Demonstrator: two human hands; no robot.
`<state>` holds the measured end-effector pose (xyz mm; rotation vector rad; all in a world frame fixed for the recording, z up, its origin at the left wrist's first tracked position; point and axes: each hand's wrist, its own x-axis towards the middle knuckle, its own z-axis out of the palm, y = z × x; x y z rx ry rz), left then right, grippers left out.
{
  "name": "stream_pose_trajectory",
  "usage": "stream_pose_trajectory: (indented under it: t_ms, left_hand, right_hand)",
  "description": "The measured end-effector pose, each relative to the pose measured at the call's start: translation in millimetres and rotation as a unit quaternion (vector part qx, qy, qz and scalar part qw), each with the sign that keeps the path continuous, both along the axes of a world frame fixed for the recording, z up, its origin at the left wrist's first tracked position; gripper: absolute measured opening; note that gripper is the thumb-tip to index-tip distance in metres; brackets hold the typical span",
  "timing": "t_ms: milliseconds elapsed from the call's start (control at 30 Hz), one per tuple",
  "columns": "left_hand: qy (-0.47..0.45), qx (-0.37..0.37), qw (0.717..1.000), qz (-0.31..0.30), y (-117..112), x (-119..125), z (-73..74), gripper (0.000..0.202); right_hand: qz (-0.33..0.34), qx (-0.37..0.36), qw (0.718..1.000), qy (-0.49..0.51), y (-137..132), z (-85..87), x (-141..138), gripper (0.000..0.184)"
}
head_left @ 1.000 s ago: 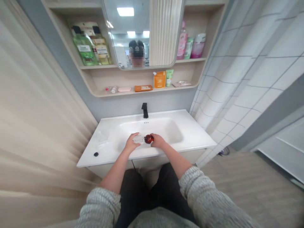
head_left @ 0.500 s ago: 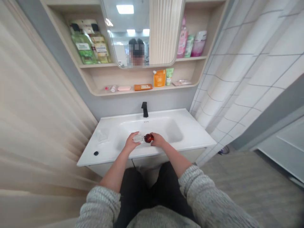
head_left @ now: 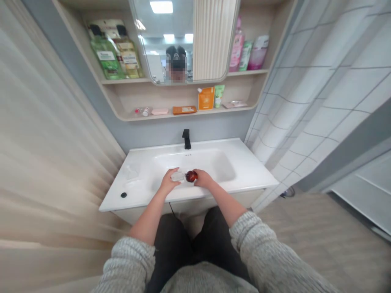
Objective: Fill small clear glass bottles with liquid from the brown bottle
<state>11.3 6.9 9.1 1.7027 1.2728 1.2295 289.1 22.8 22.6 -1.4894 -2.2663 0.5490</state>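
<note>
Left hand (head_left: 168,181): fingers closed over a clear, blocky piece (head_left: 176,176), glass or plastic, exact kind hard to tell. Right hand (head_left: 203,178): fingers wrapped against the far side of a round amber bottle (head_left: 191,176). The two hands are held close together but not touching; the clear piece and the bottle lie between them, end to end, and appear joined or touching at a thin dark neck. Both items are held above the white ceramic washbasin (head_left: 244,175), over the near part of its bowl, near the front rim. Forearms bare, reaching forward from grey knit sleeves (head_left: 259,244); dark trousers (head_left: 174,244) directly below.

Beyond the hands: a matte black faucet (head_left: 186,139) stands at the back of the basin. On the left of the basin deck are a translucent item (head_left: 132,171), too faint to identify, and a small black round knob (head_left: 124,195). Above, a wooden shelf (head_left: 183,115) holds an orange pouch (head_left: 206,98), a green tube (head_left: 218,95) and a pink soap bar (head_left: 159,111). The upper shelf carries a green bottle (head_left: 106,57) and a pink bottle (head_left: 236,44), on either side of a mirror (head_left: 165,40). White tiles (head_left: 320,118) cover the right wall.
</note>
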Motion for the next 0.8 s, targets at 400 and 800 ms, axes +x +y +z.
stream_pose_trajectory:
  t_ms: [400, 800]
  left_hand:
    - [-0.015, -0.004, 1.000, 0.001, -4.1, 2.5, 3.9, 0.084]
    - [0.007, 0.007, 1.000, 0.008, -8.6, 4.1, 8.2, 0.083]
  right_hand:
    - [0.011, 0.010, 1.000, -0.014, -0.5, 1.4, -0.2, 0.068]
    - [0.013, 0.010, 1.000, -0.016, -0.7, 1.0, -0.4, 0.069]
